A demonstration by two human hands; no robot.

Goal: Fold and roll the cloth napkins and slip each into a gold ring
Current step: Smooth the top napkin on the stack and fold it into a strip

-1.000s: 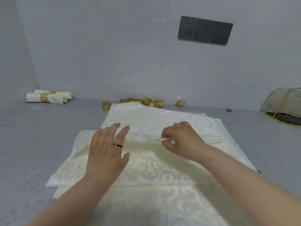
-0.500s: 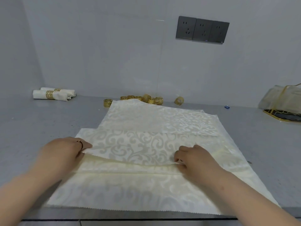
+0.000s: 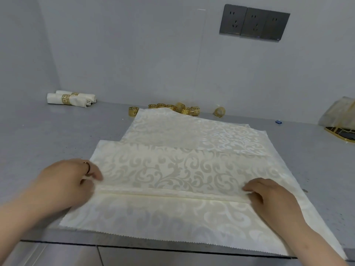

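- Folding stage for sure: the top napkin [image 3: 172, 169] has its near edge doubled back into a long crease running left to right across the stack, nothing rolled yet.
- Napkin sits mid-counter [image 3: 57, 141] on top of other flat ones, near edge of the pile hanging just at the counter lip.
- Left hand [image 3: 65, 181] is at the left end of the crease, fingers curled and pinching the folded edge. A bit blurry, so the exact finger layout is hard to call.
- Right hand [image 3: 272, 200] is at the right end, knuckles up, fingertips tucked onto the fold and pinching it too.
- Both forearms come in low from the near side, spread wide apart.
- Next move, I'd guess: keep both ends even and fold or roll away from the body, otherwise it'll go crooked.
- Loose rings [image 3: 184, 109] wait by the back wall; two finished rolls [image 3: 71, 98] sit far left.
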